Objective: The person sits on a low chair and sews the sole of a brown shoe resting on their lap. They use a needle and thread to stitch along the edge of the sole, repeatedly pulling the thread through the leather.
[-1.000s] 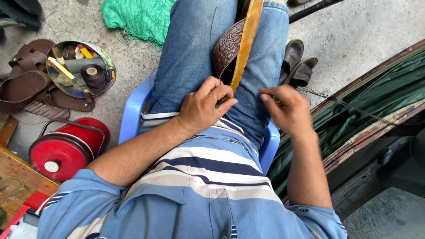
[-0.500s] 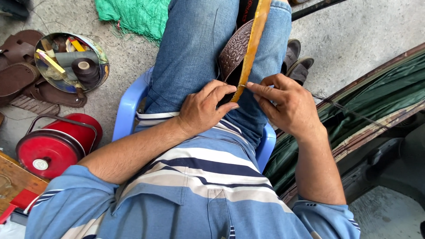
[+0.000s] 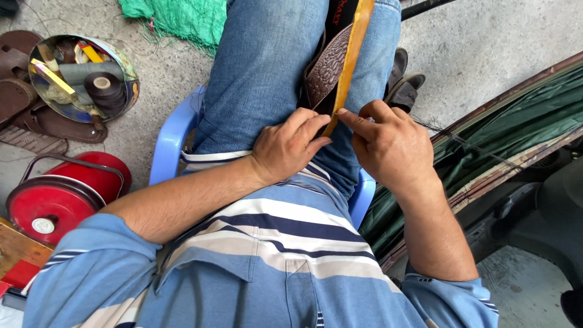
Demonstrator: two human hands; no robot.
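Pinching the lower end of a smooth tan leather strap (image 3: pixel 347 64), the left hand (image 3: pixel 290 146) has its fingers curled shut on it, while the right hand (image 3: pixel 388 146) presses a forefinger and thumb to the strap's edge. The strap runs up the denim lap beside a dark brown embossed leather piece (image 3: pixel 325 70). On the concrete floor by the blue plastic chair (image 3: pixel 173 136) sit a round tin (image 3: pixel 82 76) of thread spools and a red cylinder (image 3: pixel 61 194).

Soft, even daylight with faint shadows, no glare, sharp focus throughout and slight wide-angle stretching at the edges.
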